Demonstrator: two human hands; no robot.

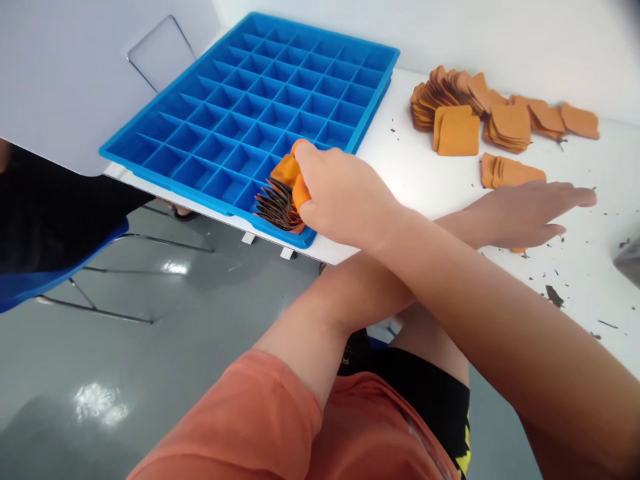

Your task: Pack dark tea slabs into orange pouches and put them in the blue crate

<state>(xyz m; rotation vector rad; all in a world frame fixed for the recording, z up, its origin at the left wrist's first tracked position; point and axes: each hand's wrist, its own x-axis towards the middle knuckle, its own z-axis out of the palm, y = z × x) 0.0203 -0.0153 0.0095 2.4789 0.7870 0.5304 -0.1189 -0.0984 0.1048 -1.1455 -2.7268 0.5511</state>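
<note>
My arms cross, the right over the left. My right hand (335,193) is closed at the near right corner of a blue divided tray (215,175), its fingers pinching an orange leather-like piece (285,171). Bright orange at its fingertips looks like finger covers. Just under them, a stack of thin pieces with dark edges (277,205) stands on edge in the corner compartment. My left hand (530,210) rests over the white table at the right, fingers stretched out. A bit of orange shows below its palm; the rest is hidden.
Piles of orange rounded pieces (455,130) lie along the wall, with a smaller fanned stack (515,172) nearer. Dark scraps (554,297) litter the white tabletop (590,267). At left are a blue chair (65,270) and a person in dark clothing.
</note>
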